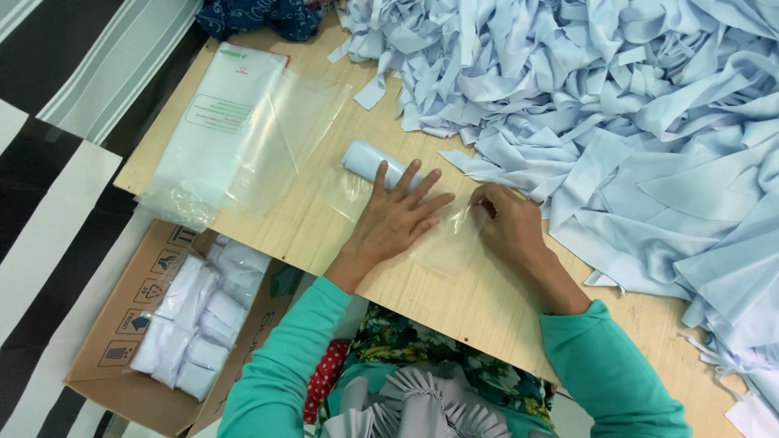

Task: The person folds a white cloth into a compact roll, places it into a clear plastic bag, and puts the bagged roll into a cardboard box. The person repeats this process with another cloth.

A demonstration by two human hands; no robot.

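Under the spread fingers [422,188] of the left hand [395,221], a rolled pale-blue cloth [367,158] is lying inside a clear plastic bag [442,243] on the table [479,308]. Right hand [507,223] is pinching the bag's edge with closed fingers. The slippery film could be sliding or creasing, I judge, letting the roll loosen.

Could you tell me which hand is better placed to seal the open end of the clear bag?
The right hand, probably: its fingertips already pinch the clear bag at its end. The left hand lies flat, pressing the rolled pale blue cloth inside.
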